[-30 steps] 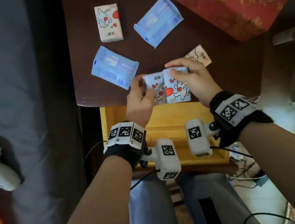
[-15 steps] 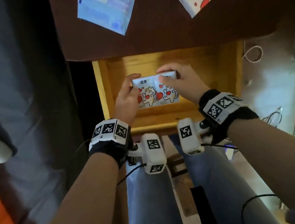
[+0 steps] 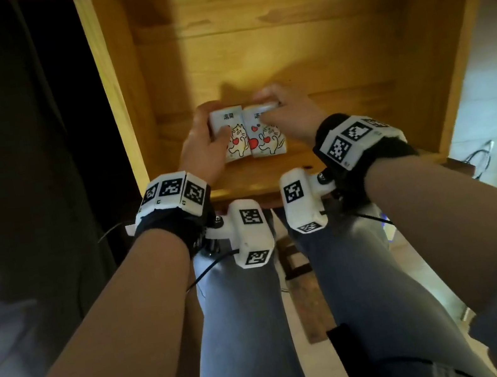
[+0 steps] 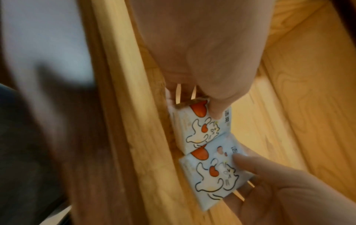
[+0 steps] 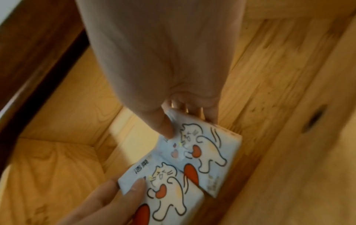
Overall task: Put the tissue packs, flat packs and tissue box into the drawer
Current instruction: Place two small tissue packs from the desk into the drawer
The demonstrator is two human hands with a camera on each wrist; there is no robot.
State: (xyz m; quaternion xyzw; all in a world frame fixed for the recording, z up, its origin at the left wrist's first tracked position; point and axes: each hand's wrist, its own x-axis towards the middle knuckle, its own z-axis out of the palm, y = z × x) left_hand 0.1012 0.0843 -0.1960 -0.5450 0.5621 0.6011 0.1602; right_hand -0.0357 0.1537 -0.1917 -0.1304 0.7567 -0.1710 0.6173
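The drawer [image 3: 279, 33] is pale, grained wood with a smooth, faintly satin finish and dark knots. Both tissue packs [image 3: 248, 137] wear thin, slightly glossy plastic film, crinkled at the seams, printed with cartoon cats.

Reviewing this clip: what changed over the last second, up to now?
Both hands, left hand and right hand, carried the two tissue packs from above the tabletop edge down into the drawer, near its front. Unchanged: each hand grips one pack, side by side.
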